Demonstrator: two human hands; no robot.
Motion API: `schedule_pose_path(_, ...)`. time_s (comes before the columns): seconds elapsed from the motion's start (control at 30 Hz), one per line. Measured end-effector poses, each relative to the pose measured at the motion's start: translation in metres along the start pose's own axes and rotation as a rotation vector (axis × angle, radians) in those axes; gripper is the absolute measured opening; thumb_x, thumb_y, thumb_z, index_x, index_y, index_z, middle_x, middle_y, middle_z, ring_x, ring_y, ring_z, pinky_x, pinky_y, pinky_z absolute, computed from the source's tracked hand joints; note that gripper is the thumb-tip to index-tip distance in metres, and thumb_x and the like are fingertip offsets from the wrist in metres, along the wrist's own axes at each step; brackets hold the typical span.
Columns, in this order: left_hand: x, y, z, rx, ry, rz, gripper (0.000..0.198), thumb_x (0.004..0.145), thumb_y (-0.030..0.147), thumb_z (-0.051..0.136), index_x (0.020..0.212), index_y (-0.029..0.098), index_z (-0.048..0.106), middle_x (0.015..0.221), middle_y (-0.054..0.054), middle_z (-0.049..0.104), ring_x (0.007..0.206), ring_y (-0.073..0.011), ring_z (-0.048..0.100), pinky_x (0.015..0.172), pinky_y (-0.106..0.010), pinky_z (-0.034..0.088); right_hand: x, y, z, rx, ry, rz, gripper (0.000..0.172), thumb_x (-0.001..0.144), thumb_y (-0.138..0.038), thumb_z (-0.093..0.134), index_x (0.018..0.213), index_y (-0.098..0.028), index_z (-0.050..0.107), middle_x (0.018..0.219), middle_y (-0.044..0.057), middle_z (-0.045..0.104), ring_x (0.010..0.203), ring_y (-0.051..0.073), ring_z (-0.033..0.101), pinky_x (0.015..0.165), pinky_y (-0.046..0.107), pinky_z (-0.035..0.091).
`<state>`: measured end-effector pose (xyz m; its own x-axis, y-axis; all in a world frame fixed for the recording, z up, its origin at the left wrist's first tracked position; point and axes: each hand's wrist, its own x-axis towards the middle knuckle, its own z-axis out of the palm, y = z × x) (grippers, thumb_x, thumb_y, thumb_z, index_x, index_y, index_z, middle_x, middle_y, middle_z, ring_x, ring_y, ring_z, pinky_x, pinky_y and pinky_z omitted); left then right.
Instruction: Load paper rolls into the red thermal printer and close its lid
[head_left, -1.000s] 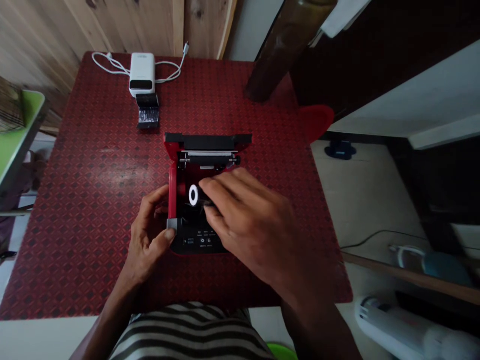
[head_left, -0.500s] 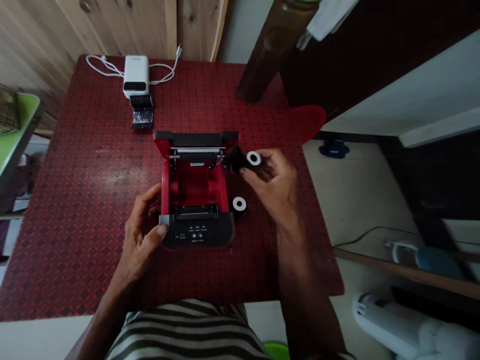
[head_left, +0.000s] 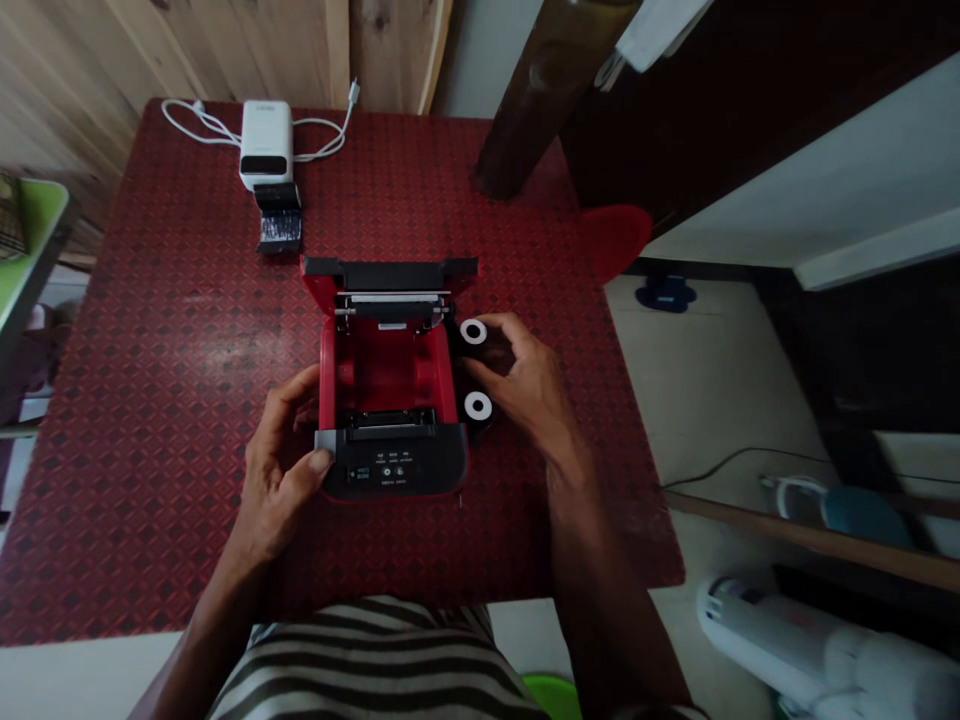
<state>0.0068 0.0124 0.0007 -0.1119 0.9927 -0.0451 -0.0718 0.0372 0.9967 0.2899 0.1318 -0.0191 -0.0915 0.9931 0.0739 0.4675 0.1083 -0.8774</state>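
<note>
A red and black label printer (head_left: 390, 470) stands on the table with its lid raised and its inside bay bare. My left hand (head_left: 281, 465) grips the printer's front left corner, thumb on the black panel and fingers along the side. Just right of the printer, my right hand (head_left: 517, 385) holds a black ribbon roll (head_left: 472, 333) with a white core between thumb and fingers. Another roll with a white core (head_left: 478, 407) sits nearer to me, close against the printer's right side. Black film hides part of the gap between the upper roll and the lid.
A white power bank (head_left: 266, 145) with white cables and a folded dark strip (head_left: 280, 220) lie at the back left of the red patterned table (head_left: 187, 400). A brown post-like cylinder (head_left: 525, 110) rises at the back right. A red stool (head_left: 619, 240) stands beyond the right edge.
My right hand has moved left and slightly down with the ribbon roll, bringing it beside the printer, above the other roll. My left hand keeps its place on the printer.
</note>
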Motion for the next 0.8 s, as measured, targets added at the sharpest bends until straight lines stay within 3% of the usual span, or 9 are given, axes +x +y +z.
schedule_pose_path(0.2,0.0,0.002,0.001,0.004,0.015,-0.014,0.066,0.098,0.055,0.085,0.16,0.034,0.072,0.15,-0.008,0.076,0.143,-0.0389,0.07,0.107,-0.047,0.063,-0.018,0.007,-0.014,-0.014,0.012,0.036,0.053,0.089,-0.032,0.081,0.141,-0.025,0.073,0.14,0.014,0.086,0.12,0.029,0.085,0.104,0.052,0.069)
schedule_pose_path(0.3,0.001,0.004,0.002,-0.001,0.007,-0.013,0.065,0.098,0.055,0.085,0.158,0.034,0.073,0.149,-0.008,0.076,0.14,-0.0383,0.072,0.106,-0.048,0.064,-0.038,0.007,-0.027,-0.078,0.05,0.04,0.04,0.094,-0.031,0.078,0.133,-0.024,0.078,0.129,0.013,0.088,0.103,0.027,0.086,0.093,0.048,0.071)
schedule_pose_path(0.4,0.001,0.004,0.002,-0.005,0.008,-0.018,0.063,0.098,0.056,0.085,0.157,0.036,0.073,0.152,-0.007,0.076,0.141,-0.0381,0.072,0.108,-0.049,0.063,-0.059,0.001,-0.034,-0.116,-0.044,0.029,0.027,0.096,-0.027,0.075,0.121,-0.024,0.083,0.115,0.008,0.088,0.088,0.023,0.083,0.085,0.042,0.07)
schedule_pose_path(0.5,0.0,0.001,0.0,0.0,0.006,-0.01,0.063,0.099,0.056,0.084,0.159,0.038,0.073,0.155,-0.006,0.075,0.146,-0.0382,0.069,0.112,-0.049,0.062,-0.072,-0.004,-0.028,-0.09,-0.123,-0.011,0.035,0.089,-0.02,0.075,0.122,-0.027,0.084,0.118,0.006,0.088,0.101,0.024,0.083,0.09,0.042,0.069)
schedule_pose_path(0.57,0.0,-0.002,-0.002,0.008,0.004,-0.002,0.064,0.1,0.055,0.083,0.16,0.038,0.072,0.157,-0.006,0.074,0.149,-0.0378,0.067,0.113,-0.048,0.06,-0.073,-0.004,-0.017,-0.071,-0.086,-0.02,0.038,0.085,-0.018,0.073,0.12,-0.027,0.084,0.118,0.005,0.088,0.106,0.025,0.082,0.093,0.042,0.067)
schedule_pose_path(0.67,-0.001,-0.005,-0.003,0.003,0.001,-0.006,0.065,0.1,0.054,0.083,0.162,0.037,0.071,0.161,-0.005,0.072,0.15,-0.0379,0.066,0.115,-0.048,0.059,-0.069,-0.002,-0.004,-0.058,-0.021,-0.004,0.027,0.088,-0.02,0.072,0.112,-0.026,0.083,0.111,0.005,0.088,0.1,0.025,0.082,0.092,0.043,0.066)
schedule_pose_path(0.8,-0.002,-0.001,-0.002,-0.002,-0.008,-0.007,0.063,0.102,0.053,0.082,0.161,0.038,0.071,0.158,-0.005,0.074,0.145,-0.0381,0.069,0.115,-0.051,0.06,-0.072,-0.016,-0.016,-0.028,0.02,0.001,0.026,0.093,-0.022,0.072,0.117,-0.026,0.08,0.113,0.005,0.089,0.104,0.025,0.085,0.094,0.044,0.069)
